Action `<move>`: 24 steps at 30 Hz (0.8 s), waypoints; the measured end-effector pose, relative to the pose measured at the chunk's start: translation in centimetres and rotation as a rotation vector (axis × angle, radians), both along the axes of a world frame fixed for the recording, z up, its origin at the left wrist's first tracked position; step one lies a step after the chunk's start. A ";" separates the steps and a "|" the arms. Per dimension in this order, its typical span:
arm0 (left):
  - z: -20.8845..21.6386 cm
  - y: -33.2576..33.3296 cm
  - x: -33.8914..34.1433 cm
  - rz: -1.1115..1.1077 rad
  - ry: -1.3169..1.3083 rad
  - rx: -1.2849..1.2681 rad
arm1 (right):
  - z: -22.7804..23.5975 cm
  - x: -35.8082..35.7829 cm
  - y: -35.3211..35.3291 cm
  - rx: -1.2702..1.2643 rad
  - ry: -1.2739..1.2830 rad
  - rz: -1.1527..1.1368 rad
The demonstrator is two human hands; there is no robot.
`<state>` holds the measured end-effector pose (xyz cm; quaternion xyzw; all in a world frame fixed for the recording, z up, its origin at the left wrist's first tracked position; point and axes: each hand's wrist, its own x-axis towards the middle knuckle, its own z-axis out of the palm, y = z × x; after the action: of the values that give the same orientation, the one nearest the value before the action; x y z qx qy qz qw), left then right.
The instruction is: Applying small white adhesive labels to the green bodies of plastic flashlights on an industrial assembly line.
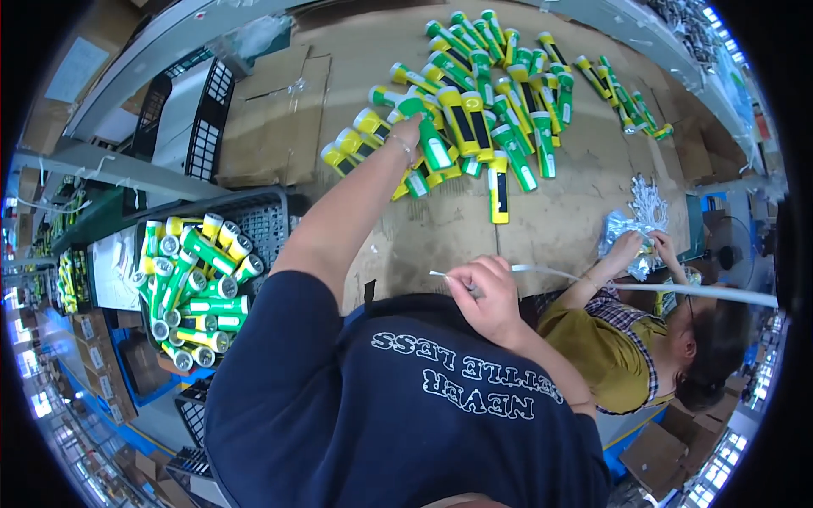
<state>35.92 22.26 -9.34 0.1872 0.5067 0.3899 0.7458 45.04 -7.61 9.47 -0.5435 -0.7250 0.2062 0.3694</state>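
My left hand (407, 134) reaches to the near left side of a pile of flashlights on the cardboard-covered table. It is closed around a green flashlight (434, 151) with a white panel; its fingers are partly hidden. Yellow flashlights (457, 121) with black panels and more green ones lie heaped around it. One yellow flashlight (499, 190) lies apart at the near edge of the heap. Close to my body, my right hand (485, 292) is closed on a thin white strip (542, 270). A short end of the strip sticks out left of the fingers.
At left stands a dark plastic crate (273, 222) beside many stacked flashlights (199, 284). A co-worker (605, 351) sits at right, both hands at a bundle of white cords (648, 203). A few flashlights (622, 97) lie at the far right. A metal frame (161, 182) borders the table.
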 end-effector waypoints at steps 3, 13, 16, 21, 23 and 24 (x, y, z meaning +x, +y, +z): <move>3.2 0.0 3.0 -0.040 0.219 0.112 | -0.6 0.7 -0.8 -0.037 0.068 -0.118; 7.2 -9.7 -18.7 -0.056 0.707 0.601 | -10.4 1.1 0.1 -0.716 0.577 -0.169; 10.1 -16.2 -31.3 0.233 0.672 0.493 | -17.2 1.6 1.0 -0.783 0.675 -0.120; 6.8 -29.4 -43.6 -0.524 1.617 0.191 | -14.5 -3.9 3.0 -0.915 0.502 0.113; 8.7 -31.3 -39.4 -0.928 1.590 0.030 | -13.5 -5.8 3.4 -0.928 0.535 0.180; 8.2 -32.6 -38.2 -1.097 1.694 0.055 | -13.2 -6.6 3.6 -0.927 0.534 0.188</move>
<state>-2.26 -10.35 -1.16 0.6270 0.7043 -0.2569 0.2120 38.45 -4.02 -3.74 -0.5110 -0.4846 0.6674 0.2421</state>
